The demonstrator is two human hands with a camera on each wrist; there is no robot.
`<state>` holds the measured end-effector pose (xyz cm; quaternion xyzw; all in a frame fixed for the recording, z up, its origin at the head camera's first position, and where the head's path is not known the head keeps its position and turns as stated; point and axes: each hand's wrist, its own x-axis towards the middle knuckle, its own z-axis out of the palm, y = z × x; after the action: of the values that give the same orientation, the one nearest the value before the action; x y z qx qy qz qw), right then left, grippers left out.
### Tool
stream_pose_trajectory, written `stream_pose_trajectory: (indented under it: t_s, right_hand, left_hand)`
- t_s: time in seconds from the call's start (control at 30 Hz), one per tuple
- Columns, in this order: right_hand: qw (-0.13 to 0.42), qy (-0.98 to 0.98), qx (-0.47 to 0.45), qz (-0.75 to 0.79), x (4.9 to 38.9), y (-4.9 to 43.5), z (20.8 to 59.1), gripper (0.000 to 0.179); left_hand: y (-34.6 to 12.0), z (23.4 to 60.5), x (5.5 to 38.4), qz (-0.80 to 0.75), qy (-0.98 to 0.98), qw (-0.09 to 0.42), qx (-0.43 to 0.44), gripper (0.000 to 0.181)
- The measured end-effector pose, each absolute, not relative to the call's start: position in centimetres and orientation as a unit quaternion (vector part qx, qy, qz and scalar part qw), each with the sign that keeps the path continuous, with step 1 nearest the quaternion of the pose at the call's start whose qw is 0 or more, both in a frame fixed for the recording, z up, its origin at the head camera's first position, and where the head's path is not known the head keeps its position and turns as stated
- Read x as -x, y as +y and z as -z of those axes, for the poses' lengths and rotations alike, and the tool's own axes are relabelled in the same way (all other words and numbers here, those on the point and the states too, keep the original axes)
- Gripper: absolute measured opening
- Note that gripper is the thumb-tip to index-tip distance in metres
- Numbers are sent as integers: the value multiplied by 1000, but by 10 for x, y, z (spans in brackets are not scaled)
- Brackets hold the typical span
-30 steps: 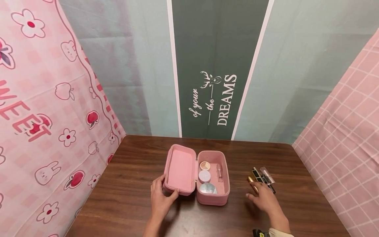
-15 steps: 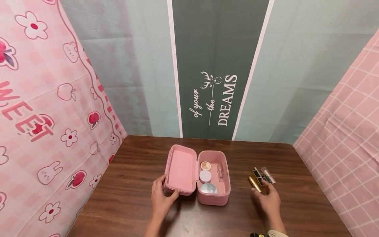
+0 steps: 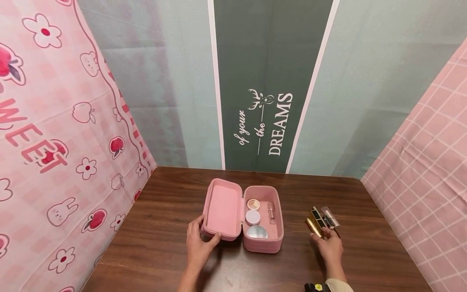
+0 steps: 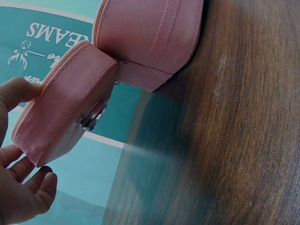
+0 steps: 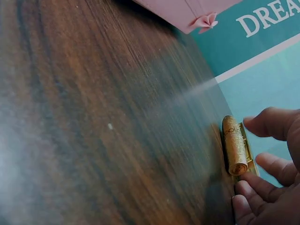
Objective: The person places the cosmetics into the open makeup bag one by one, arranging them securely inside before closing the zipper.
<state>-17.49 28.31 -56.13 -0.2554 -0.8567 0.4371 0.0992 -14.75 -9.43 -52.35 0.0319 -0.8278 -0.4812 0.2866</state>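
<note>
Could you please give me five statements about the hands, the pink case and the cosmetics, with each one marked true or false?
1. The left hand holds the lid of the pink case. True.
2. The pink case is closed. False: its lid is folded open.
3. A round silver item lies inside the pink case. True.
4. The gold tube is inside the pink case. False: the gold tube lies outside it, on the table.
5. The right hand is nearer to the gold tube than to the pink case. True.
</note>
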Motion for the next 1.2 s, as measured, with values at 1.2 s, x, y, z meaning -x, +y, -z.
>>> stream_pose_trajectory:
  t_s: [1.2]
  right_hand:
    - [59,-889,269,-366,181,281,560,33]
  left_hand:
    - [-94,523,147,506,-821,261,-45,72]
